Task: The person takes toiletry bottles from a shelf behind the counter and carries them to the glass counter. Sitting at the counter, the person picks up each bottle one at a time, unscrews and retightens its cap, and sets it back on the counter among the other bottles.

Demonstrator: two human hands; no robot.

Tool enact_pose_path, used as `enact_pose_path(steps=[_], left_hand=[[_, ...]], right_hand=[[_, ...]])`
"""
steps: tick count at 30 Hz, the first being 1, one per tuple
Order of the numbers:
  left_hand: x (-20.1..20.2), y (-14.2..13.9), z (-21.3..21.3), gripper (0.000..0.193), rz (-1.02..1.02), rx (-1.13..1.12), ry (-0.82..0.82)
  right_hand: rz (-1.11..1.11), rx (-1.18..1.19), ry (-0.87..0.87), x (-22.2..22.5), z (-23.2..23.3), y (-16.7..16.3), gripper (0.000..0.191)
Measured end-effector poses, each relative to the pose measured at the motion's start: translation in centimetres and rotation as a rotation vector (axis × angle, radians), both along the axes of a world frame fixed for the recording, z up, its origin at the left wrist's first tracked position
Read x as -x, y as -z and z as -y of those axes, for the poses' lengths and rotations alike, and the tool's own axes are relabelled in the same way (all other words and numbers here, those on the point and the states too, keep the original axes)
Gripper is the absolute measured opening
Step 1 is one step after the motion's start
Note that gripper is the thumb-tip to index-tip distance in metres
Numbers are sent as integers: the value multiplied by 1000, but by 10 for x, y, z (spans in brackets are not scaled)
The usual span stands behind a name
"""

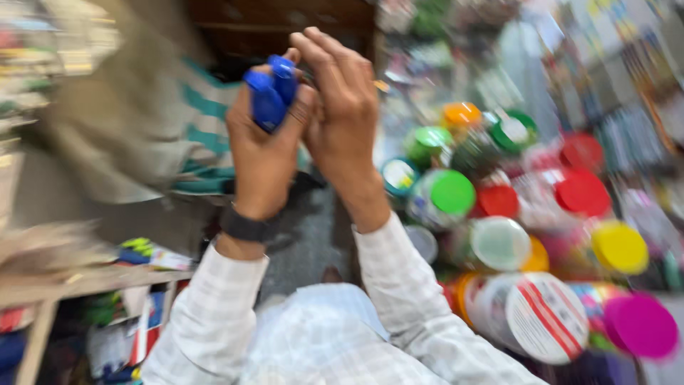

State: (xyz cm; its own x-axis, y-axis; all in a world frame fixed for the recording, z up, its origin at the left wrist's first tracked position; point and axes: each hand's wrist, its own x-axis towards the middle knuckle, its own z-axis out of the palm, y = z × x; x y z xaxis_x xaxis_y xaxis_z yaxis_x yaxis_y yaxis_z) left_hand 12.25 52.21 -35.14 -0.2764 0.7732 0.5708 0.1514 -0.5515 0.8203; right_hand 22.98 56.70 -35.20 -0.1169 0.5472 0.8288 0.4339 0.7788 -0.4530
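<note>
Grip: left hand [265, 153] is wrapped tight round two blue caps [272, 93], smooth plastic w/ rounded tops poking above the fist, probably bunched so none slip. Right hand [342, 114] presses flat against it, fingers curled over; can't tell if it holds anything. Right of the caps, lower down: jars [499, 246] w/ glossy round lids, blurred.

Loads of round plastic jars crowd the right side, lids green [452, 192], red [583, 192], yellow [620, 247] and magenta [641, 326]. One big jar in front has a white lid with red stripes [545, 318]. Everything's blurry.
</note>
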Motion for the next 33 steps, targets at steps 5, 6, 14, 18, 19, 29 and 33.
enact_pose_path(steps=[5, 6, 14, 18, 19, 29, 33], left_hand=[[-21, 93, -68, 14, 319, 324, 159], [-27, 106, -77, 15, 297, 363, 167], [-8, 152, -148, 42, 29, 630, 542], [0, 172, -195, 49, 224, 671, 793], [2, 179, -208, 48, 204, 688, 811], [25, 197, -425, 56, 311, 861, 1269], [18, 186, -456, 39, 324, 1042, 1170]], right_hand=[[57, 268, 229, -11, -25, 85, 40], [82, 329, 254, -18, -29, 96, 39], [-72, 695, 33, -35, -57, 134, 72], [-242, 797, 31, -18, -84, 149, 70], [-279, 851, 98, -6, -96, 154, 67], [-373, 880, 568, 46, -298, 164, 63], [13, 876, 711, 55, -324, 142, 56]])
